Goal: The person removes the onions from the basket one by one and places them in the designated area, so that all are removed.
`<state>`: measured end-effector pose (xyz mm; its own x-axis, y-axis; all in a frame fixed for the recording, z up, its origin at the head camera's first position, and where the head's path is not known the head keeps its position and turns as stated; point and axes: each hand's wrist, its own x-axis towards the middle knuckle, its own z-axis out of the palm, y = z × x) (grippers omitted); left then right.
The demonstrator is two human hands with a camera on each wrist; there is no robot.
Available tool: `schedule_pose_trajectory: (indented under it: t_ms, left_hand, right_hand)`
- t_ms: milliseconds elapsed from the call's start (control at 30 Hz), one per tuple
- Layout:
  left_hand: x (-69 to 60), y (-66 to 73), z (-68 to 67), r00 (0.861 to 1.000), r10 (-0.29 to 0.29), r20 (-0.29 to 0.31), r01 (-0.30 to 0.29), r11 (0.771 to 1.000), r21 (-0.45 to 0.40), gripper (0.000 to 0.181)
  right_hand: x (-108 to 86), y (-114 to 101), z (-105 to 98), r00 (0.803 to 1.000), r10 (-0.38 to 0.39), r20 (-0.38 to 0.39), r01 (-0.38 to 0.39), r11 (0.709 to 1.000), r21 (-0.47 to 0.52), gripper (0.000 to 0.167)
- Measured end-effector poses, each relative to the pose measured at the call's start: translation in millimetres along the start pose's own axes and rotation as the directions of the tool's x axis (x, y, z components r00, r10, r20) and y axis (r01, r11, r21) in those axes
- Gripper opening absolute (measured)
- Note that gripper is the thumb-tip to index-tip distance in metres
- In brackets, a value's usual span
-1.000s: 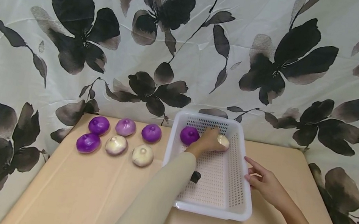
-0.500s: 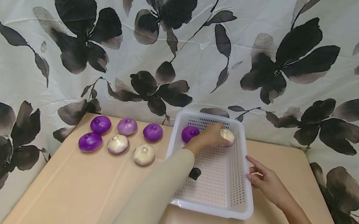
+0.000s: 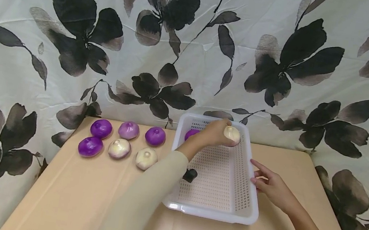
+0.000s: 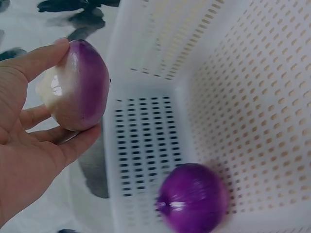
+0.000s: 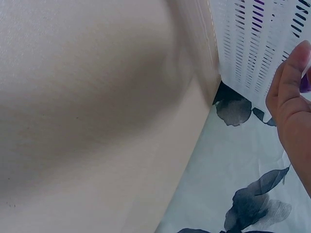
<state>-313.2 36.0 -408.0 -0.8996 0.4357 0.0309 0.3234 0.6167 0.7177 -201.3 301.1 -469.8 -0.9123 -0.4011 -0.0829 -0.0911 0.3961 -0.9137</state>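
Note:
My left hand [image 3: 215,133] grips a white and purple onion [image 4: 80,87] over the far end of the white perforated basket [image 3: 209,214]. In the left wrist view the thumb is on one side of this onion and fingers on the other. A purple onion [image 4: 194,199] lies in the basket, partly covered by my left hand in the head view. My right hand [image 3: 275,188] touches the basket's right side with extended fingers; in the right wrist view part of that hand [image 5: 291,102] is cut off by the frame edge.
Left of the basket, two rows of onions stand on the tan table [image 3: 87,203]: purple ones such as this onion [image 3: 90,146], and whitish ones such as this onion [image 3: 146,158]. A floral cloth [image 3: 212,68] hangs behind the table.
My left hand has risen with the white and purple onion, moving toward the basket's far rim. It now hides more of the purple onion. My right hand stays at the basket's side.

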Motion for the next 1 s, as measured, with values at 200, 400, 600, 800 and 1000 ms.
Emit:
schedule_pose_trajectory:
  t_ms: [200,400,600,800,1000]
  left_hand:
    - [-13.1,10.4,-14.3,0.996,0.088,-0.012,-0.087,0.994,0.071,0.067]
    - [-30.7,14.2,-27.9,0.985,0.174,-0.013,-0.173,0.983,0.063,0.063]
    - [-54.5,16.9,-44.9,0.98,0.197,0.016,-0.197,0.979,0.05,0.066]
    - [-77.1,11.7,-61.0,0.976,0.215,-0.019,-0.21,0.967,0.142,0.063]
    - [-99.8,3.6,-77.4,0.97,0.239,-0.045,-0.227,0.955,0.192,0.066]
  right_hand:
    - [-0.3,-0.8,0.8,1.0,-0.003,-0.001,0.003,1.0,-0.002,0.068]
    - [-0.5,-1.0,1.1,1.0,-0.002,-0.002,0.002,1.0,0.002,0.067]
    - [-0.3,-2.0,0.4,1.0,0.007,0.002,-0.007,1.0,-0.001,0.068]
    - [0.6,-2.3,-1.5,1.0,0.0,0.007,0.0,1.0,-0.006,0.066]
    - [4.1,-1.8,-3.5,1.0,-0.013,0.01,0.013,1.0,-0.009,0.066]
